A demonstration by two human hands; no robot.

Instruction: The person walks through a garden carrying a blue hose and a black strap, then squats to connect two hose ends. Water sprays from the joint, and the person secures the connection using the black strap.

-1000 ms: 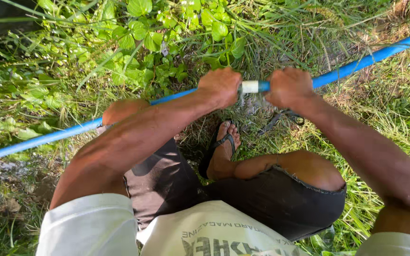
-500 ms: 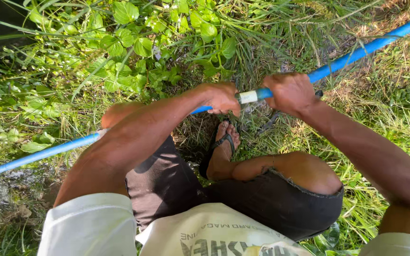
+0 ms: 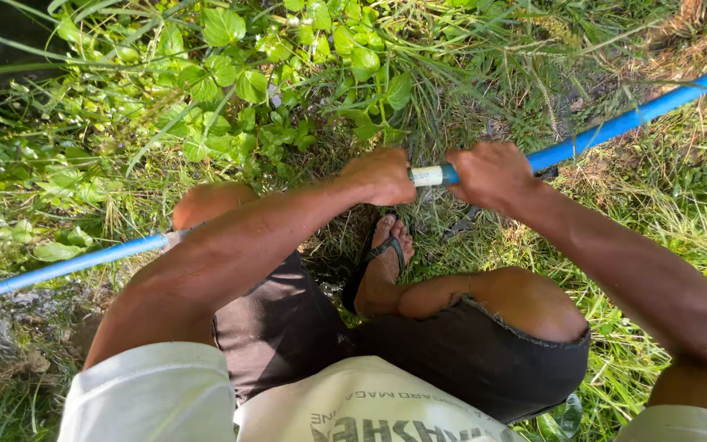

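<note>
Over grass [image 3: 664, 205] | both hands' fingers wrapped round blue pipe [image 3: 607, 131] | weeds [image 3: 288, 82] beyond | sandalled foot [image 3: 382, 262] beneath

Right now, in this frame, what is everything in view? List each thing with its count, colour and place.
blue pipe: one run, blue, slanting from lower left to upper right across the grass, passing behind the left arm.
white joint piece: one, white, on the pipe between the two hands.
leafy weeds: many, green, top left and centre.
grass: green with dry patches, right side and lower left.
sandal: one, dark strap, on the foot at centre.
shorts: one pair, black, lower centre.
shirt: one, pale, bottom edge.
left hand: closed around the pipe, left of the joint.
right hand: closed around the pipe, right of the joint.
</note>
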